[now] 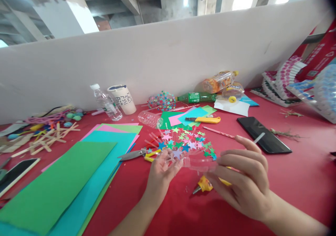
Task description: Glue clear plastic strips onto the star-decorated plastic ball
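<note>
My left hand [163,171] is closed on a clear plastic bottle piece cut into strips, with colourful paper stars [186,147] stuck along them. From it a clear plastic strip [201,164] runs across to my right hand [244,176], whose thumb and fingers pinch its far end. The exact contact at the fingertips is partly hidden. Under the strip lies a yellow glue gun [204,184], nozzle to the left, partly covered by my right hand. Scissors [133,154] with yellow and red handles lie just left of my left hand.
Coloured paper sheets [60,180] cover the left of the red table. Behind are a water bottle [106,103], a paper cup [123,99], a star-covered ball [162,101] and a green bottle [196,97]. A yellow box cutter [204,120] and a black phone [264,135] lie right.
</note>
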Demonstrator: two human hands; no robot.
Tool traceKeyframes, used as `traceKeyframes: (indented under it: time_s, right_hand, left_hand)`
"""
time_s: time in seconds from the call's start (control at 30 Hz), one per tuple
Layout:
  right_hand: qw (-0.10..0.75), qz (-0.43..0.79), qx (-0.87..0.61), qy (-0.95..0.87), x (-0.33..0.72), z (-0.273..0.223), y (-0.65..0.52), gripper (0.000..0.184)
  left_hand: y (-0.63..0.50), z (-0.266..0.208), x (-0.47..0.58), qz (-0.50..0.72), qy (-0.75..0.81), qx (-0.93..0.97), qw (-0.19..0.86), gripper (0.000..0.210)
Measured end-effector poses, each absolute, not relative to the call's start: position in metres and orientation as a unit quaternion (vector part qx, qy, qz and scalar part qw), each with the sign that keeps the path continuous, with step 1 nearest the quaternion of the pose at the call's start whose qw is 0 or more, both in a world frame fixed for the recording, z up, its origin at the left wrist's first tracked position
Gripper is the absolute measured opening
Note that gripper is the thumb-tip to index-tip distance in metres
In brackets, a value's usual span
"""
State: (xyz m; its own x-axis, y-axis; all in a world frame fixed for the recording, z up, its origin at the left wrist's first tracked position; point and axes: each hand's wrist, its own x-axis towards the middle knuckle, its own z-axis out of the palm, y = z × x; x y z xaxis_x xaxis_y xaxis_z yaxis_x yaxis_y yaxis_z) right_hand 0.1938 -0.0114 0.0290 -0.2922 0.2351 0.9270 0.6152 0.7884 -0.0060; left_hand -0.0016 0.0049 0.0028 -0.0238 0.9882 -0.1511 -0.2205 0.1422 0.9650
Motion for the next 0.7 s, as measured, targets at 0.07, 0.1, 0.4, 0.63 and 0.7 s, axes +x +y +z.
traceKeyframes:
  time_s: [0.07,0.1,0.4,0.63,0.7]
  right_hand:
    - [0.516,-0.182,-0.281,-0.789,0.1936,0.0305,-0.0125,0.021]
    - [0.509,-0.184,-0.286,-0.791,0.1934,0.0310,-0.0128,0.021]
    - [0.517,-0.164,-0.276,-0.794,0.1950,0.0283,-0.0096,0.016]
    - [0.480,-0.158,-0.298,-0.809,0.1935,0.0264,-0.0115,0.026]
    - [0.467,-0.151,-0.299,-0.818,0.1928,0.0263,-0.0117,0.030]
  left_hand:
    - [0.0055,0.0025,-0.0016,0.519,0.475,0.401,0.586,0.038]
    - [0.0057,0.0020,-0.0017,0.518,0.473,0.400,0.589,0.039]
    - [0.0075,0.0008,-0.0034,0.522,0.484,0.407,0.573,0.036]
    - [0.0053,0.0022,-0.0026,0.515,0.479,0.400,0.588,0.038]
    - [0.0048,0.0023,-0.0030,0.513,0.463,0.405,0.599,0.036]
